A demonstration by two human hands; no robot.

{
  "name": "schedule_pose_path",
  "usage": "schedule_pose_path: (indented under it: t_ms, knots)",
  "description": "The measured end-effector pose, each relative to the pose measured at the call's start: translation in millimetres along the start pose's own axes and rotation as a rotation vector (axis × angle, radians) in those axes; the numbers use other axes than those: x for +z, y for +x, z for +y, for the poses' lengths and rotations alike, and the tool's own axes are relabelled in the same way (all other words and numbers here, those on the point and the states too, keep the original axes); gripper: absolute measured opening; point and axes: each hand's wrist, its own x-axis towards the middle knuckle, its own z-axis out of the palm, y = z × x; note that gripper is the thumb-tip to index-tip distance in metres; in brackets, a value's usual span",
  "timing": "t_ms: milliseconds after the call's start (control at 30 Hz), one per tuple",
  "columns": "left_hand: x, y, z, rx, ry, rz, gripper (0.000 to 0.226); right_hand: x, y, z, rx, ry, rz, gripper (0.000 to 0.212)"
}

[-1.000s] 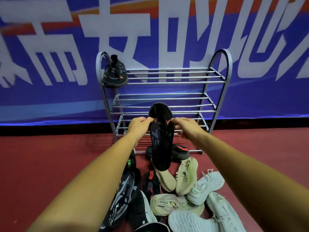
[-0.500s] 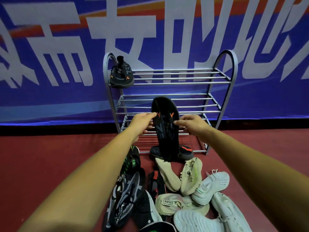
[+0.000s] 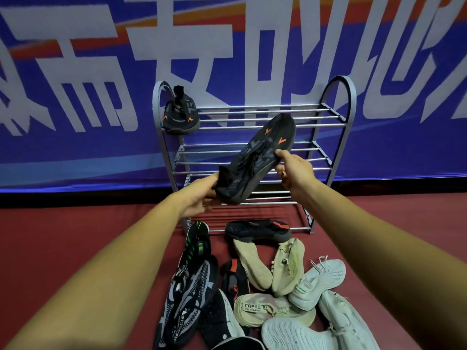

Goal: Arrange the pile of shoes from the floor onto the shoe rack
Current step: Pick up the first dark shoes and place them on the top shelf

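Shoe [image 3: 255, 160] in transit, held clear of the floor [image 3: 75, 236] in front of the rack [image 3: 351, 97]. Left hand [image 3: 202, 195] grips the heel collar; right hand [image 3: 294, 170] pinches the forefoot's side between thumb and fingers. Long axis runs diagonally, heel low and left, toe high and right. Its apparent mate [image 3: 180, 114] stands at the left end of the top shelf [image 3: 265, 112], above and left of the held shoe. The left hand is nearer, so the toe probably needs swinging up and leftward. Pile [image 3: 252, 286] lies on the floor below the arms. Half a second earlier the shoe stood upright, sole toward the camera, a hand on each edge; now its upper faces out and it is tilted.
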Motion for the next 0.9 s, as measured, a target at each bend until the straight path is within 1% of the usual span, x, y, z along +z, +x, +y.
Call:
schedule_pose_path:
  t_ms: [100, 167, 233, 333, 433, 467, 533, 600, 700, 800, 900]
  knots:
    - [1, -2, 2, 0.021, -0.094, 0.028, 0.031, 4, 1, -1, 0.038, 0.040, -0.020, 0.016]
    - [4, -2, 6, 0.052, -0.143, 0.099, 0.025, 4, 3, -2, 0.078, 0.046, -0.059, 0.017]
    - [5, -1, 12, 0.087, -0.239, 0.174, 0.020, 3, 5, -1, 0.112, 0.065, -0.082, 0.024]
    - [4, 1, 20, 0.133, -0.345, 0.205, 0.023, 0, 8, -1, 0.127, 0.129, -0.049, 0.029]
    - [0, 3, 21, 0.135, -0.412, 0.218, 0.024, -4, 10, -1, 0.123, 0.161, -0.007, 0.022]
    - [-1, 3, 21, 0.141, -0.470, 0.219, 0.026, -6, 11, -1, 0.118, 0.158, -0.002, 0.018]
    - [-4, 6, 21, 0.169, -0.580, 0.228, 0.036, -7, 12, 0, 0.118, 0.181, -0.007, 0.012]
    - [-1, 7, 24, 0.204, -0.634, 0.232, 0.039, -7, 12, 0, 0.122, 0.236, -0.018, 0.009]
    - [10, 6, 31, 0.225, -0.647, 0.227, 0.036, -3, 12, -3, 0.129, 0.295, -0.019, 0.006]
    - [25, 5, 32, 0.186, -0.623, 0.185, 0.047, 2, 13, -6, 0.130, 0.307, -0.019, 0.010]
    - [37, 6, 34, 0.161, -0.668, 0.217, 0.062, 4, 10, -6, 0.134, 0.328, -0.043, 0.013]
